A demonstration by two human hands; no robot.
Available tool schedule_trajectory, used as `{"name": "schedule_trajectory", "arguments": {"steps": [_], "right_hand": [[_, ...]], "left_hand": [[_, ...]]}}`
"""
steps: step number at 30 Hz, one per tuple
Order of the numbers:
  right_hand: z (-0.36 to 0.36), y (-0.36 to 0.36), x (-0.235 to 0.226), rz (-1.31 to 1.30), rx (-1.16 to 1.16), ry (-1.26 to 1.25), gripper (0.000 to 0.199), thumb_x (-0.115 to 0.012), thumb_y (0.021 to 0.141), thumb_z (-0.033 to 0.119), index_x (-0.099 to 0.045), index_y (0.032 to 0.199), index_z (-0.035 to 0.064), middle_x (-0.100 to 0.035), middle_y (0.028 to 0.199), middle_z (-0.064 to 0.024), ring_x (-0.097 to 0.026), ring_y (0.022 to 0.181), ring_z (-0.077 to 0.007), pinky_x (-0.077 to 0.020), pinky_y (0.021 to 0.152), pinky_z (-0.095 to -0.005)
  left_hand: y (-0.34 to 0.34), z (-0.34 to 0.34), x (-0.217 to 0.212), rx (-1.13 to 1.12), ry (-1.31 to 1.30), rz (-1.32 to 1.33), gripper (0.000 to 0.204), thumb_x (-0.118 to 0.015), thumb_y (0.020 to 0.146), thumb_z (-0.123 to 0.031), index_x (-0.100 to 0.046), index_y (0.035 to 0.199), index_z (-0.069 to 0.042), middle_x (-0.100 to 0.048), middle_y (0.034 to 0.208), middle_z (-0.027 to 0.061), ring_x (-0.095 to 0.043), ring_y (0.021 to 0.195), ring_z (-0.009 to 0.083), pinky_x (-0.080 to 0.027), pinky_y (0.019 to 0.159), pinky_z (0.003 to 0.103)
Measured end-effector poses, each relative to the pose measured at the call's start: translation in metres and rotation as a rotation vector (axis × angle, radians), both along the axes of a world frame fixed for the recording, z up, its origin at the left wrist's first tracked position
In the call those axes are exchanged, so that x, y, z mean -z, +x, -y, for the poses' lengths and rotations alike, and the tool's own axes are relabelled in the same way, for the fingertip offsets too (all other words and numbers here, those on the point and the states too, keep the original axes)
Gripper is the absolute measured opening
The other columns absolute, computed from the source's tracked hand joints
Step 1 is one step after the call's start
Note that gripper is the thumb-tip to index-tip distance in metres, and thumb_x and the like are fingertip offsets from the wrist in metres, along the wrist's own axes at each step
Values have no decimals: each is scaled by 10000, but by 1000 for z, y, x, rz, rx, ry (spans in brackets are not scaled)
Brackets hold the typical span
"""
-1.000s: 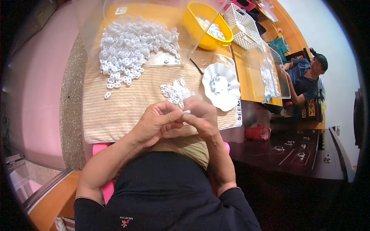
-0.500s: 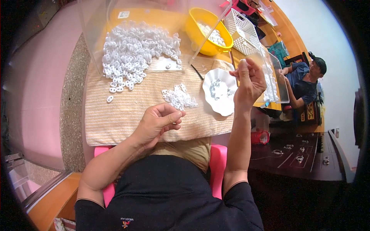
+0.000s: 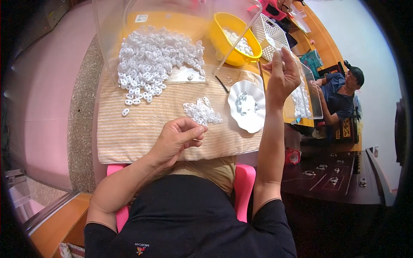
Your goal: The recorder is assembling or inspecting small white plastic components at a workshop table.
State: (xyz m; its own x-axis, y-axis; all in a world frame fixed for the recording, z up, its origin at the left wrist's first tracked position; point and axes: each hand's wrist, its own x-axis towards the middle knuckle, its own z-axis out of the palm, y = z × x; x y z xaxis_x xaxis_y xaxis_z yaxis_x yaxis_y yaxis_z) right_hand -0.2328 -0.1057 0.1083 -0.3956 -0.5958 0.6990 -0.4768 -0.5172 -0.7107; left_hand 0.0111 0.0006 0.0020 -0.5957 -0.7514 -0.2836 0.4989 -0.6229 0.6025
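Over the near part of a striped towel [image 3: 129,144], my left hand [image 3: 180,138] is closed in a pinch beside a small pile of white plastic pieces [image 3: 200,112]. Whatever lies between its fingertips is too small to make out. My right hand [image 3: 283,81] is raised beyond a white scalloped dish [image 3: 238,122], near the white perforated basket [image 3: 269,38]. Its thumb and fingers are pressed together, and I cannot make out what they hold. Small grey metal bits [image 3: 246,103] lie in the dish. A large heap of white two-holed oval pieces [image 3: 157,60] spreads at the far left.
A yellow basin [image 3: 218,41] holding white pieces stands at the back. A clear box edge [image 3: 235,43] rises before it. A thin black stick [image 3: 222,84] lies beside the dish. At the right are a clear bin of white parts [image 3: 300,103] and another person [image 3: 344,96].
My right hand has moved farther out, away from the dish toward the perforated basket. My left hand stays pinched in nearly the same place. The whole view has shifted slightly.
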Motion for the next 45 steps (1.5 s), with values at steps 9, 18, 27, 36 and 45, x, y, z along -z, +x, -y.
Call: {"name": "schedule_trajectory", "arguments": {"steps": [9, 18, 27, 36, 45], "right_hand": [[22, -5, 6, 0, 38, -65, 222, -640, 900, 74, -636, 1087, -45, -657, 828, -75, -590, 585, -86, -503, 526, -207], [26, -53, 23, -282, -9, 437, 305, -684, 846, 116, -648, 1096, -53, -679, 802, -87, -616, 577, -104, -493, 496, -219], [-41, -75, 45, -195, -163, 688, 282, -699, 859, 96, -644, 1099, -41, -650, 862, -36, -580, 625, -68, -497, 548, -194], [-74, -93, 74, -502, -81, 848, 226, -713, 807, 59, -676, 1019, -10, -654, 821, -17, -560, 613, -63, -469, 548, -227], [-83, -44, 59, -622, -87, 809, 188, -705, 781, 81, -684, 963, 40, -689, 906, -128, -662, 716, -248, -520, 663, -323]], "left_hand": [[0, -1, 0, -9, -1, 24, 105, -690, 876, -146, -634, 913, -64, -676, 954, 47, -611, 816, 86, -528, 740, 251], [2, -2, 1, -16, -6, 71, 90, -654, 895, -120, -613, 939, -53, -675, 976, 63, -617, 808, 85, -553, 739, 259], [0, 1, -1, -1, -32, 72, 99, -660, 893, -131, -612, 941, -59, -675, 982, 60, -617, 803, 86, -551, 728, 257], [-1, -1, -2, 15, -41, 116, 94, -660, 894, -137, -612, 936, -68, -680, 952, 38, -616, 802, 72, -551, 725, 248], [0, -1, -4, -27, -6, 94, 102, -702, 863, -147, -631, 881, -76, -643, 832, 5, -605, 771, 73, -523, 708, 234]]}}
